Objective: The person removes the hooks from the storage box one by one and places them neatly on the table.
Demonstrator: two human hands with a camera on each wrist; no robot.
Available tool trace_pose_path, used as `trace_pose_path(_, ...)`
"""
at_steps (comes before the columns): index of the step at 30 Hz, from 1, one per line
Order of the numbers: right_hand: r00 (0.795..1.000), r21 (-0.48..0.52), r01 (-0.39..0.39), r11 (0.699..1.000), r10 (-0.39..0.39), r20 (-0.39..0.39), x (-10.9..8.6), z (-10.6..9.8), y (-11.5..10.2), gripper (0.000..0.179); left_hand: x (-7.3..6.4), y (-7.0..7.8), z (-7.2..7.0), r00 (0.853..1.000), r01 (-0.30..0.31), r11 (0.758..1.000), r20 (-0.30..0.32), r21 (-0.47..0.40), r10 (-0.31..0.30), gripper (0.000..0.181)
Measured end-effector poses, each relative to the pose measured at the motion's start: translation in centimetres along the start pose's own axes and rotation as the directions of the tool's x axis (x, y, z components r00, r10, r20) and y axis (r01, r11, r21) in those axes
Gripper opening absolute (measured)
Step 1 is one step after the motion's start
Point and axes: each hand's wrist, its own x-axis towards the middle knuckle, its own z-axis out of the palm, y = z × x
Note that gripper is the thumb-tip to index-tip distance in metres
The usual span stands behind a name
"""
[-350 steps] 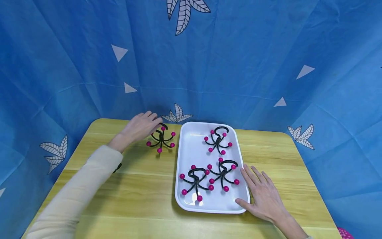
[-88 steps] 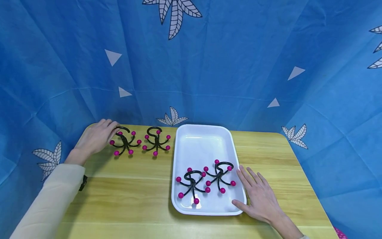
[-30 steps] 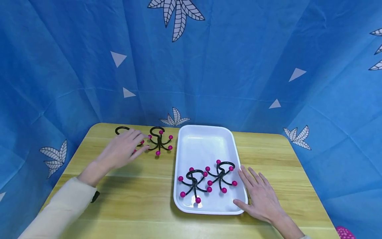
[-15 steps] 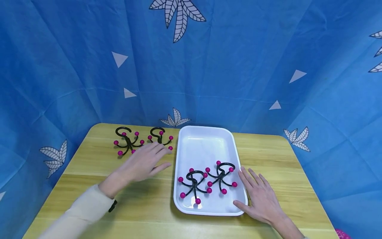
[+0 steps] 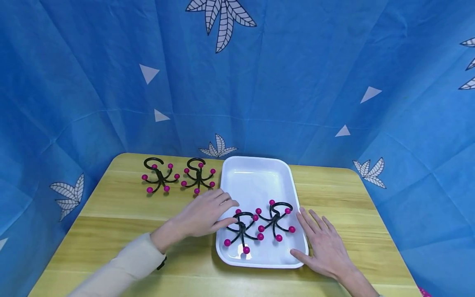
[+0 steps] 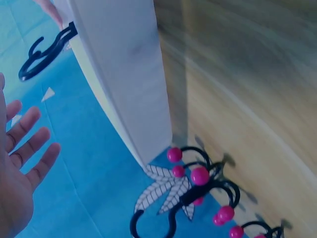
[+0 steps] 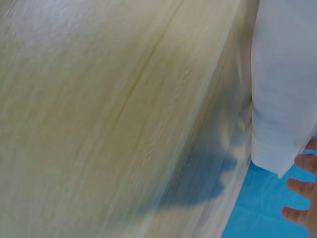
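Observation:
In the head view my left hand [image 5: 205, 212] reaches over the left rim of a white tray [image 5: 256, 181], thumb and fingers spread apart and holding nothing. Its fingertips are right by a black hanging hook [image 5: 242, 227], S-curved on top with several pink-balled prongs. Beside it in the tray lies a second such hook [image 5: 276, 217]. The left wrist view shows the left fingers [image 6: 37, 144] extended. My right hand [image 5: 326, 243] lies flat with spread fingers along the tray's right edge, thumb over the rim.
Two more black hooks stand on the wooden table [image 5: 178, 264], left of the tray: one hook [image 5: 159, 175] farther left, the other hook [image 5: 198, 175] nearer. A blue curtain [image 5: 297, 82] with leaf and triangle prints hangs behind and beside the table.
Since the first frame, a hook has gone from the tray's back to the table at left. My left hand left it and moved right to the tray. The right hand stayed put.

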Motion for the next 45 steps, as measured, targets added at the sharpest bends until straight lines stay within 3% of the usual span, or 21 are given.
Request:
trace_pose_path(5, 1.000, 0.000, -0.007, 1.000, 0.007, 0.010, 0.0, 0.0, 0.0, 0.106, 0.6, 0.7, 0.9, 1.000, 0.003, 1.000, 0.031, 0.008, -0.003, 0.046)
trace_pose_path(16, 1.000, 0.005, 0.012, 1.000, -0.011, -0.015, 0.0, 0.0, 0.1, 0.104, 1.1, 1.2, 2.2, 1.000, -0.013, 1.000, 0.009, 0.023, 0.013, 0.042)
trace_pose_path(28, 1.000, 0.002, 0.009, 1.000, -0.009, -0.014, 0.0, 0.1, 0.1, 0.105, 1.7, 1.3, 2.6, 0.999, -0.049, 0.995, -0.007, 0.087, 0.050, 0.035)
trace_pose_path(45, 1.000, 0.006, 0.011, 1.000, -0.011, -0.006, 0.0, -0.1, 0.1, 0.105, 2.2, 1.3, 2.2, 0.999, -0.046, 0.993, 0.004, 0.109, 0.046, 0.025)
